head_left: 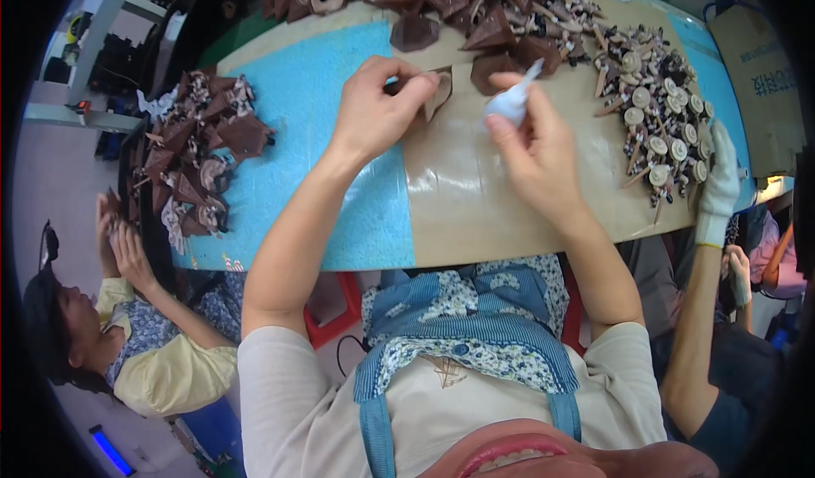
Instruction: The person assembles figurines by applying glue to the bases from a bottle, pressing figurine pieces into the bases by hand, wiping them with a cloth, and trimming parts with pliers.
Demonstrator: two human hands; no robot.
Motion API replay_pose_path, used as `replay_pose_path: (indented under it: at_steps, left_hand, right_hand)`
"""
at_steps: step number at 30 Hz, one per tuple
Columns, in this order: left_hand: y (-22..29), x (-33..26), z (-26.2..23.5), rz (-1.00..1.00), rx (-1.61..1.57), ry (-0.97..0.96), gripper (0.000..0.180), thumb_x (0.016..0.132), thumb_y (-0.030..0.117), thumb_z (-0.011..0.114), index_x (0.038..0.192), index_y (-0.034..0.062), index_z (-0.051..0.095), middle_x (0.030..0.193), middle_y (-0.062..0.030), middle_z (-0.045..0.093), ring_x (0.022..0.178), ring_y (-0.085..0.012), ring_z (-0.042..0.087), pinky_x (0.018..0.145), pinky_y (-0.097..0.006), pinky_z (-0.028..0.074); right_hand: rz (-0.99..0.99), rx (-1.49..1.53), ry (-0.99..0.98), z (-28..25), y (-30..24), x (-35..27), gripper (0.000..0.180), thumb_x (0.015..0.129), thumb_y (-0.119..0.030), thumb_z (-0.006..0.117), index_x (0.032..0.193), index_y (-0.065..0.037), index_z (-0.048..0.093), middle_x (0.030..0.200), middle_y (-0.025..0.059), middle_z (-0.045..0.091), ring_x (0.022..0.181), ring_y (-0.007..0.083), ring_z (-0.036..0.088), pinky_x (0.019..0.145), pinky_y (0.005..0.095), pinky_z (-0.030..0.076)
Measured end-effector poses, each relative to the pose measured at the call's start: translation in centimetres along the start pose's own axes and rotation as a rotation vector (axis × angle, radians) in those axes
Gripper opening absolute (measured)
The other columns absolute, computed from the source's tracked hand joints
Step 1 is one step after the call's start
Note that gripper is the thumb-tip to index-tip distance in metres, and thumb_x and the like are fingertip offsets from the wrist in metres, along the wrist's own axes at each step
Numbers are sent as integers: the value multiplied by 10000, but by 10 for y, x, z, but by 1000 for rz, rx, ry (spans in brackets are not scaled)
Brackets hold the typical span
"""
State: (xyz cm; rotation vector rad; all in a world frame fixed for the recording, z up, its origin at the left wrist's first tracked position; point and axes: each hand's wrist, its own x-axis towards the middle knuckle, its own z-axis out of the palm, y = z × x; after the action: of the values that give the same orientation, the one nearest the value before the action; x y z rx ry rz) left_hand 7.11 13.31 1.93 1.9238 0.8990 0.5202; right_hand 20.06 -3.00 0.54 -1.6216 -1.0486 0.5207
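My left hand (375,109) is closed, thumb and fingers pinching a small brown piece (439,98) over the seam of the blue and tan table covering. What kind of part it is, I cannot make out; the fingers hide some of it. To its right, my right hand (545,151) grips a small white squeeze bottle (508,104) with a thin pointed nozzle. The nozzle tips up and to the right, apart from the brown piece. Just beyond the bottle lie dark brown faceted parts (416,32).
A heap of brown and white pieces (204,151) covers the table's left end. Many small figures with round cream discs (658,147) spread at the right. A co-worker's gloved hand (720,181) rests by the right edge, near a cardboard box (760,92). Another person sits at left.
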Motion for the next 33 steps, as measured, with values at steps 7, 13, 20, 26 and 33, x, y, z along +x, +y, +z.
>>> replay_pose_path:
  at_steps: [7,13,20,26,33]
  left_hand:
    - [-3,-59,-11,84,468,77,383,823,353,662,992,10,679,976,-158,607,877,-316,574,832,-394,453]
    - [-25,-78,21,423,335,115,325,804,243,690,963,-34,625,924,-161,610,796,-333,579,747,-411,481]
    - [-10,-127,28,-103,-723,-315,297,927,265,560,1022,-15,591,836,-68,624,780,-123,606,615,-225,466]
    - [-14,-140,35,-182,-1148,-368,549,778,192,740,1194,-29,457,973,-83,597,811,-126,597,540,-197,445]
    - [-17,-141,25,-21,-899,-496,670,671,95,840,1204,17,440,1037,-42,602,979,-106,569,859,-262,456]
  right_hand:
    - [-61,136,57,-19,9,-50,453,922,-94,575,1349,-2,453,946,34,568,801,94,542,700,220,457]
    - [74,321,24,-21,4,-66,414,886,-58,633,1273,20,509,1057,72,561,914,133,558,823,232,446]
    - [-20,444,4,-30,-10,-78,355,824,-10,698,1146,19,550,1078,89,598,968,141,573,847,245,448]
    - [-58,349,-17,-26,-29,-85,394,781,-6,736,1123,39,545,1057,144,631,943,174,604,823,279,474]
    - [-393,-52,-141,-26,-50,-81,361,682,-31,790,985,38,606,868,193,663,762,287,659,615,316,467]
